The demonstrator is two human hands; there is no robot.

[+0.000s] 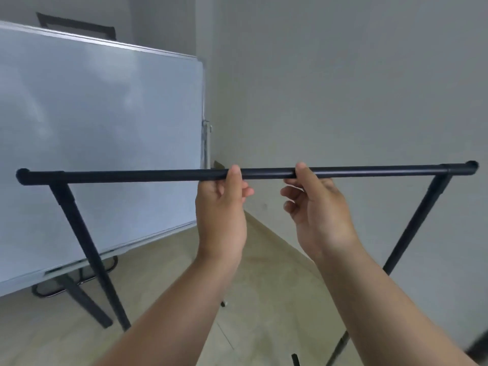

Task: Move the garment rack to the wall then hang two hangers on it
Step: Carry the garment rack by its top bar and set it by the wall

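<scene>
1. The garment rack [369, 170] stands right in front of the person, its black top bar running level across the view, with angled legs dropping away at both ends. It sits in a corner area, the grey wall [343, 88] close behind it.
2. The left hand [221, 207] is clamped on the bar near its middle, thumb over the top and fingers curled underneath.
3. The right hand [319, 210] grips just beside it the same way, thumb on top, lower fingers looser and partly spread.
4. Both grips sit near the centre, likely so the rack stays balanced and neither end swings while it is steered.
5. To the left stands a whiteboard [100, 133] on its own stand, close to the rack's left leg, so that side wants care.
6. No hangers are in view; the bar is bare, so the hanging step looks not yet begun.
</scene>
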